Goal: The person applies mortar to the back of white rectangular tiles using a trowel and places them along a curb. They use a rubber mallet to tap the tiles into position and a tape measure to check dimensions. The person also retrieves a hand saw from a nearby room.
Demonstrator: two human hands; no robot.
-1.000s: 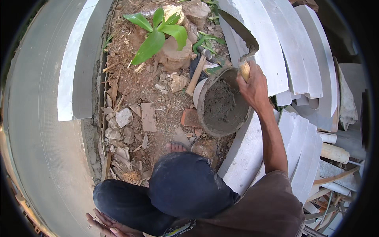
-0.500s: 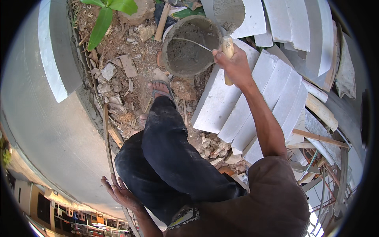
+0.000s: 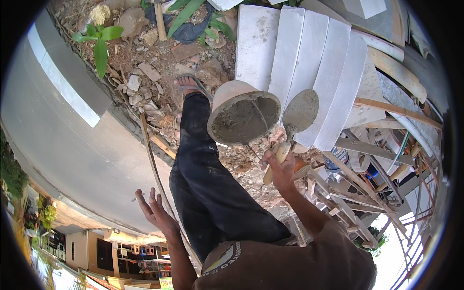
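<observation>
My right hand (image 3: 282, 169) grips the wooden handle of a trowel (image 3: 299, 110), whose rounded blade is coated in wet mortar, and also the wire handle of a round bucket (image 3: 222, 123). The bucket hangs tilted, gray mortar inside, beside the trowel blade. My left hand (image 3: 154, 208) is raised at the lower left, fingers spread, with what looks like a cigarette (image 3: 137, 197) between two of them. My trousered leg (image 3: 193, 140) and sandalled foot (image 3: 188, 82) are below me.
Several white blocks (image 3: 253, 43) are stacked at upper right. Timber and pipe scraps (image 3: 367, 193) crowd the right. A leafy plant (image 3: 100, 38) grows in rubble (image 3: 147, 72). Along the left runs a concrete ledge (image 3: 63, 150); a building (image 3: 77, 249) shows at lower left.
The bucket has been lifted off the rubble by its wire and brought toward me. The trowel has come down with my right hand. My left hand has risen, and my view has turned.
</observation>
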